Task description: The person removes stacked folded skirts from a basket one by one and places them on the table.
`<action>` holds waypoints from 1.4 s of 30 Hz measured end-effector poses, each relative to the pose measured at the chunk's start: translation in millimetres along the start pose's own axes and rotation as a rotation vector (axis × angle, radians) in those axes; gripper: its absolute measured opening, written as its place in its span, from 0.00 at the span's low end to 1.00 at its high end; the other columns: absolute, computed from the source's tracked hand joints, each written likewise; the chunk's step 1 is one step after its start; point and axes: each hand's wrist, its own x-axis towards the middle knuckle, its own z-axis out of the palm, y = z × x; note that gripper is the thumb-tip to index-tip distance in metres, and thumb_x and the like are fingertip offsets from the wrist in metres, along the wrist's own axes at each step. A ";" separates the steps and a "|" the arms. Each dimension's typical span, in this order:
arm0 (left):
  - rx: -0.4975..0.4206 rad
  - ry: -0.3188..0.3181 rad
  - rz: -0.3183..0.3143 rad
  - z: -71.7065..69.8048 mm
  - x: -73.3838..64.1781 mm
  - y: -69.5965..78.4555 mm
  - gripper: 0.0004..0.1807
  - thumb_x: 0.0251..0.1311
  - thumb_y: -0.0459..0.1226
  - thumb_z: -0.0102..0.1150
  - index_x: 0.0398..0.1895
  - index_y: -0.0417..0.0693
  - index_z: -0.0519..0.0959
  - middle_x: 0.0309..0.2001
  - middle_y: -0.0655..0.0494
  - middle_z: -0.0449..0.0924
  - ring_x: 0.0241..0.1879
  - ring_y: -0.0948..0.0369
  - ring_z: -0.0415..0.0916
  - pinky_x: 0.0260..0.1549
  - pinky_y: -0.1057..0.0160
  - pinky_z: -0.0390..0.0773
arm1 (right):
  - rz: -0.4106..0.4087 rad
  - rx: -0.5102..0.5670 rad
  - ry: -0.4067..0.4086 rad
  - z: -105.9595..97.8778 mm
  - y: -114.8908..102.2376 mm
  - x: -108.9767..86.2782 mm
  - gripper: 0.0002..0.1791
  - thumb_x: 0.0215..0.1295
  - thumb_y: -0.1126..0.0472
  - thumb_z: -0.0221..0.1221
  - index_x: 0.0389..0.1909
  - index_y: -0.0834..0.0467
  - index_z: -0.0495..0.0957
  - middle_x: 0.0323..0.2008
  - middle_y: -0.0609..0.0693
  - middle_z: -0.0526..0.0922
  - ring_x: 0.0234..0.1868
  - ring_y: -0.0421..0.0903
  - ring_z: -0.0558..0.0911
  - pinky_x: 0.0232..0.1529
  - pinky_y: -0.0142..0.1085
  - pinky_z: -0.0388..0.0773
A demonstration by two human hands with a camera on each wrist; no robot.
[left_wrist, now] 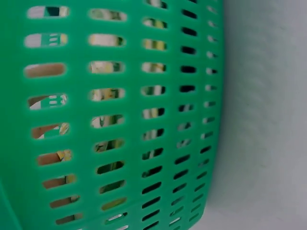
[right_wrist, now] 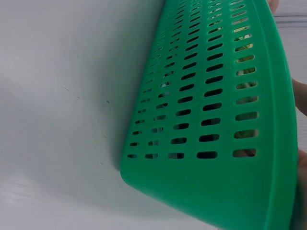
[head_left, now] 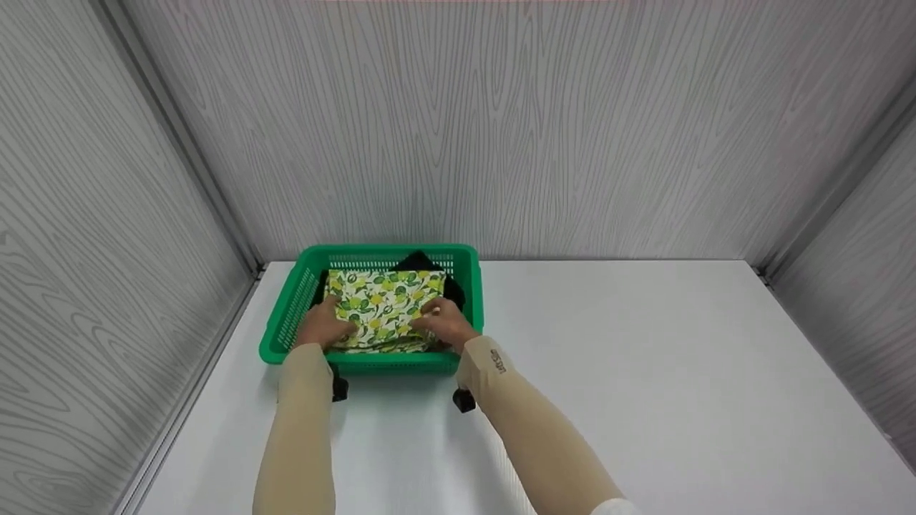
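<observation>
A folded cloth (head_left: pixel 386 304) with a lemon-and-leaf print lies in a green plastic basket (head_left: pixel 469 268), over other folded layers. My left hand (head_left: pixel 325 325) reaches over the basket's front rim and rests on the cloth's left side, thumb and fingers spread apart. On its right side my right hand (head_left: pixel 447 323) touches the cloth, thumb and fingers on top. Black fabric (head_left: pixel 418 262) shows behind and beside the print. Both wrist views mostly catch the basket's slotted wall (left_wrist: pixel 132 105), with bits of print and skin behind the slots; the fingertips are hidden there.
The basket stands at the left rear of a white table (head_left: pixel 630 372), near the back wall (head_left: pixel 501 129). Grey wood-grain panels rise on the left and right. A small black wrist device (head_left: pixel 464 400) hangs under the right forearm, and another under the left.
</observation>
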 end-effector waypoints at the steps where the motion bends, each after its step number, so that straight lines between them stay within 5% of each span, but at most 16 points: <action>1: -0.047 -0.016 -0.012 -2.2 -0.4 -1.3 0.43 0.61 0.35 0.60 0.77 0.31 0.55 0.69 0.27 0.63 0.49 0.42 0.73 0.49 0.42 0.74 | -0.006 0.001 -0.027 1.1 -0.2 -0.3 0.19 0.68 0.63 0.64 0.56 0.64 0.76 0.53 0.58 0.78 0.44 0.48 0.76 0.45 0.42 0.75; 5: -0.121 -0.058 -0.044 -10.8 -1.9 -4.0 0.40 0.61 0.30 0.59 0.77 0.30 0.56 0.68 0.27 0.65 0.39 0.48 0.75 0.39 0.50 0.77 | -0.034 0.017 -0.092 3.2 -2.5 -0.5 0.28 0.67 0.71 0.60 0.69 0.64 0.72 0.64 0.61 0.75 0.36 0.45 0.75 0.40 0.38 0.75; 9: -0.156 -0.076 -0.014 -12.8 -2.7 -0.9 0.39 0.59 0.26 0.57 0.75 0.30 0.60 0.69 0.28 0.64 0.35 0.53 0.73 0.32 0.58 0.75 | -0.041 0.027 -0.072 1.2 -2.8 -1.6 0.31 0.67 0.74 0.56 0.72 0.63 0.68 0.69 0.60 0.72 0.27 0.41 0.69 0.33 0.34 0.73; 18: -0.229 -0.059 -0.015 -12.7 -8.4 7.1 0.41 0.58 0.22 0.52 0.78 0.38 0.58 0.68 0.30 0.67 0.14 0.64 0.57 0.18 0.63 0.64 | -0.141 0.059 -0.122 -5.8 -1.4 -6.2 0.33 0.69 0.77 0.50 0.75 0.62 0.63 0.75 0.57 0.64 0.14 0.39 0.54 0.21 0.36 0.59; 22: -0.275 -0.033 0.039 -12.8 -12.3 15.5 0.41 0.59 0.22 0.53 0.78 0.40 0.58 0.76 0.35 0.57 0.14 0.64 0.55 0.19 0.63 0.64 | -0.159 0.072 -0.117 -18.9 -5.1 -10.7 0.34 0.69 0.76 0.51 0.76 0.60 0.63 0.75 0.55 0.64 0.14 0.39 0.56 0.23 0.38 0.67; 29: -0.298 -0.009 0.092 -18.1 -17.5 33.3 0.41 0.60 0.24 0.54 0.79 0.42 0.57 0.77 0.39 0.56 0.13 0.65 0.55 0.20 0.63 0.65 | -0.147 0.101 -0.104 -41.5 -18.4 -18.1 0.33 0.69 0.75 0.53 0.75 0.58 0.66 0.73 0.52 0.67 0.22 0.39 0.69 0.36 0.42 0.83; 33: -0.310 0.005 0.110 -23.6 -19.0 44.2 0.41 0.61 0.25 0.54 0.80 0.43 0.56 0.78 0.40 0.55 0.12 0.66 0.53 0.20 0.63 0.63 | -0.156 0.128 -0.104 -51.5 -25.6 -18.1 0.33 0.69 0.74 0.54 0.75 0.57 0.66 0.74 0.51 0.67 0.32 0.42 0.79 0.46 0.50 0.83; 38: -0.326 0.059 0.133 -22.0 -22.0 55.8 0.40 0.62 0.25 0.54 0.79 0.44 0.58 0.78 0.41 0.54 0.14 0.65 0.54 0.23 0.63 0.65 | -0.171 0.129 -0.083 -64.7 -29.6 -22.1 0.33 0.68 0.73 0.55 0.75 0.56 0.67 0.73 0.53 0.67 0.39 0.43 0.81 0.45 0.50 0.84; 42: -0.364 0.083 0.145 -14.5 -24.9 63.6 0.40 0.62 0.25 0.55 0.79 0.44 0.58 0.78 0.42 0.53 0.16 0.65 0.59 0.25 0.62 0.67 | -0.197 0.123 -0.083 -74.7 -27.5 -26.8 0.34 0.68 0.73 0.54 0.75 0.57 0.65 0.74 0.54 0.66 0.31 0.41 0.76 0.44 0.47 0.84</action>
